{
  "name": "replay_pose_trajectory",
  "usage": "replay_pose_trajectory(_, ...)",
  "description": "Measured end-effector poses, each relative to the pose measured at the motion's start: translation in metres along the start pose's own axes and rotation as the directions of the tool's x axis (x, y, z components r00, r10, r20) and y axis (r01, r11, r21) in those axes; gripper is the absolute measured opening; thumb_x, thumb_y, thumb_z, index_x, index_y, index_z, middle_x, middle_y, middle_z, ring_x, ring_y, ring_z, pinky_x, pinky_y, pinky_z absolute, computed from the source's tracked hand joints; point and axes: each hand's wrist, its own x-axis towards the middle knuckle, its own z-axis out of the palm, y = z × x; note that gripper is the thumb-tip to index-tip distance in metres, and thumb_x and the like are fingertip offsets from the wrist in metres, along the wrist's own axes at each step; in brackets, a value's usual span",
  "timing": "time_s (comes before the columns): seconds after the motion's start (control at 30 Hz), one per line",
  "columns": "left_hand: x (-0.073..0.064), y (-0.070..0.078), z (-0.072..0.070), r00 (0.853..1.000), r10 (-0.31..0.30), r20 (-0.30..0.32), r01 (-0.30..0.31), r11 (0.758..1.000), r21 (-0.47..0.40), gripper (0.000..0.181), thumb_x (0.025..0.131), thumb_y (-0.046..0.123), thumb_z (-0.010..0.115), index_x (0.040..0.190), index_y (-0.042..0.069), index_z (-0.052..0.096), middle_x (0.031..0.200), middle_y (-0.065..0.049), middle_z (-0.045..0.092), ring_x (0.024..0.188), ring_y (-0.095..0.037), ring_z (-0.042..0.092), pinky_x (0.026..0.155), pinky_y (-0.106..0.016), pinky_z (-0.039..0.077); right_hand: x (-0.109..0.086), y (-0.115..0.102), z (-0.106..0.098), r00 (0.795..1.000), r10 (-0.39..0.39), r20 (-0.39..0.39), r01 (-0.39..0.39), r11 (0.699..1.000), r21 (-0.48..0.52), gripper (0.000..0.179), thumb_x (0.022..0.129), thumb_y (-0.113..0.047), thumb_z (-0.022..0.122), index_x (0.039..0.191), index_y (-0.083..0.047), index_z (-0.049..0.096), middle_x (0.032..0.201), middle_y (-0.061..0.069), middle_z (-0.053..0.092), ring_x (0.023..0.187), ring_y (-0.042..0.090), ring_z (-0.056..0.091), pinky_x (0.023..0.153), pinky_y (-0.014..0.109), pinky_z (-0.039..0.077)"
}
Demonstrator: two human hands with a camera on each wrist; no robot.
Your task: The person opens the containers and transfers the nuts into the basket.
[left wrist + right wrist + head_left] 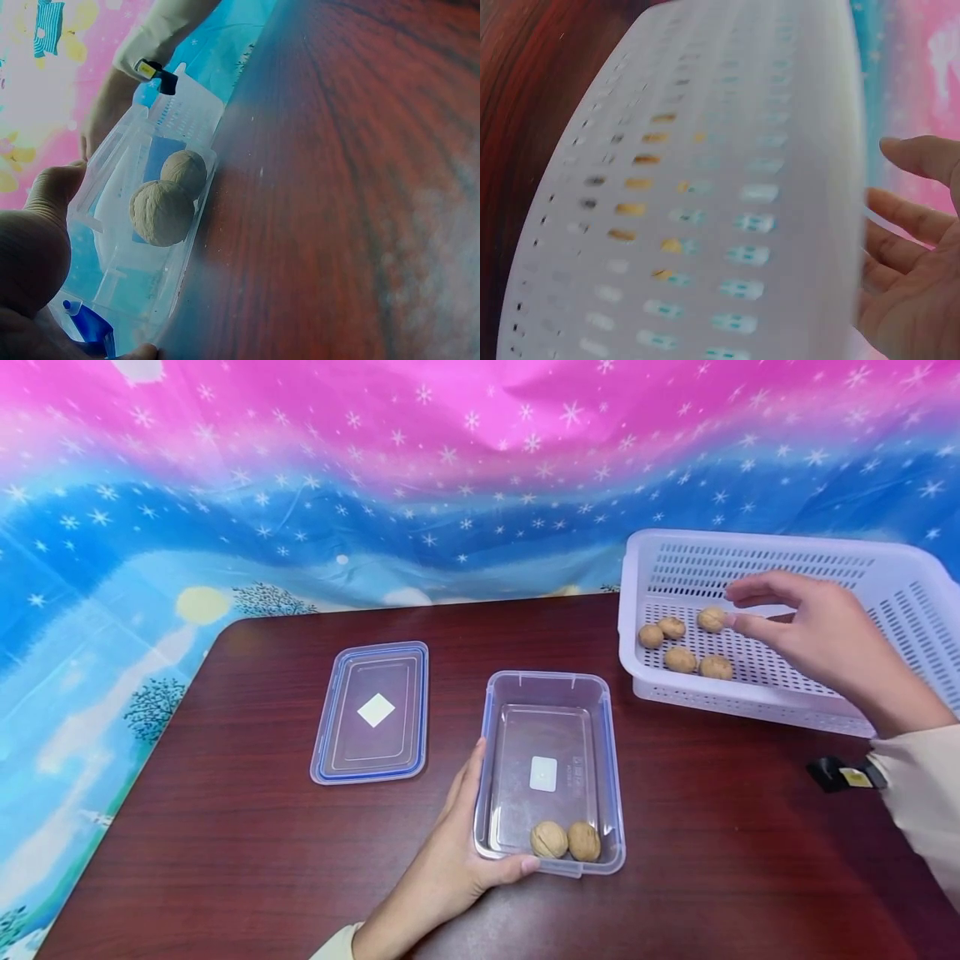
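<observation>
My left hand [450, 852] grips the near left corner of a clear plastic food container [540, 689], its thumb over the front rim and its fingers along the left wall. Two walnuts [549, 840] lie side by side at the container's near end; the left wrist view shows them through the wall. Over the white perforated basket [750, 700], my right hand [817, 627] reaches in with thumb and fingers apart. The thumb tip is beside a walnut [711, 619]; whether it touches cannot be told. Several more walnuts [680, 659] rest on the basket floor.
To the left of the container, a clear lid [371, 739] with a blue seal lies flat on the dark red wooden table [247, 827]. A patterned pink and blue cloth [420, 510] hangs behind the table's far edge. The basket's raised wall [705, 187] fills much of the right wrist view.
</observation>
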Motion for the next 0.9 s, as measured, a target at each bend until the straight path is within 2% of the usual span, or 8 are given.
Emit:
replay_pose_trajectory(0.1,0.000,0.000,0.000,1.000,0.000,0.002,0.000,1.000,-0.003,0.137,0.066,0.035,0.098,0.169,0.038,0.008,0.174,0.003,0.021,0.155,-0.016,0.031,0.125,-0.050,0.030,-0.006,-0.009,0.000,1.000,-0.018,-0.001,0.018,1.000,0.017,0.054,0.099,-0.039,0.072,0.143,-0.009,0.063,0.140,0.027,0.063,0.116,0.059,0.064,0.079,0.016,0.051)
replay_pose_trajectory(0.2,0.000,0.001,0.000,1.000,-0.002,0.002,0.002,1.000,-0.004,0.137,0.065,0.035,0.098,0.169,0.038,0.008,0.174,0.003,0.021,0.155,-0.015,0.031,0.125,-0.050,0.030,-0.011,-0.015,0.001,0.999,-0.035,0.001,0.035,0.999,0.031,0.054,0.098,-0.040,0.074,0.142,-0.011,0.064,0.142,0.025,0.062,0.116,0.059,0.064,0.072,0.005,0.043)
replay_pose_trajectory(0.23,0.000,0.001,0.000,1.000,-0.003,0.002,0.003,1.000,-0.004,0.137,0.065,0.035,0.098,0.169,0.038,0.008,0.174,0.003,0.021,0.155,-0.015,0.031,0.125,-0.050,0.030,-0.012,-0.017,0.001,0.999,-0.043,0.000,0.043,0.998,0.034,0.053,0.097,-0.040,0.074,0.141,-0.012,0.065,0.142,0.024,0.062,0.115,0.058,0.065,0.068,0.000,0.034)
replay_pose_trajectory(0.3,0.000,0.001,0.000,1.000,-0.002,0.002,0.002,1.000,-0.004,0.137,0.066,0.035,0.098,0.169,0.038,0.009,0.174,0.003,0.021,0.155,-0.016,0.031,0.125,-0.050,0.030,-0.015,-0.020,0.002,0.998,-0.057,0.001,0.057,0.997,0.043,0.050,0.097,-0.038,0.075,0.140,-0.014,0.066,0.142,0.022,0.063,0.114,0.054,0.067,0.069,0.001,0.036)
replay_pose_trajectory(0.4,0.000,0.001,0.000,1.000,-0.004,0.003,0.004,1.000,-0.004,0.137,0.065,0.035,0.098,0.169,0.038,0.008,0.174,0.003,0.021,0.155,-0.016,0.030,0.125,-0.050,0.029,-0.019,-0.024,0.003,0.996,-0.085,0.011,0.084,0.995,0.061,0.046,0.096,-0.033,0.077,0.139,-0.017,0.067,0.141,0.018,0.065,0.101,0.018,0.077,0.071,0.001,0.039)
replay_pose_trajectory(0.53,0.000,0.001,0.000,1.000,-0.007,0.002,0.007,1.000,-0.002,0.137,0.065,0.035,0.098,0.169,0.039,0.008,0.174,0.004,0.020,0.155,-0.015,0.030,0.125,-0.051,0.029,-0.024,-0.031,0.006,0.993,-0.114,0.038,0.110,0.990,0.093,0.045,0.095,-0.030,0.078,0.139,-0.023,0.067,0.139,0.013,0.067,0.088,-0.023,0.057,0.073,0.002,0.043)
replay_pose_trajectory(0.7,0.000,0.001,-0.001,1.000,0.000,0.002,0.000,1.000,0.003,0.137,0.066,0.036,0.098,0.169,0.038,0.008,0.174,0.003,0.020,0.155,-0.015,0.030,0.125,-0.051,0.029,-0.029,-0.044,0.015,0.978,-0.199,0.065,0.187,0.969,0.161,0.044,0.094,-0.025,0.081,0.136,-0.030,0.069,0.130,-0.001,0.071,0.097,-0.016,0.063,0.081,0.003,0.046)
replay_pose_trajectory(0.9,0.000,0.001,0.000,1.000,0.002,0.002,-0.002,1.000,0.006,0.137,0.066,0.036,0.098,0.169,0.038,0.008,0.174,0.002,0.021,0.154,-0.015,0.031,0.125,-0.050,0.029,-0.032,-0.054,0.029,0.939,-0.334,0.086,0.300,0.914,0.271,0.046,0.090,-0.004,0.080,0.132,-0.022,0.072,0.122,-0.016,0.069,0.100,-0.004,0.069,0.085,0.007,0.051)
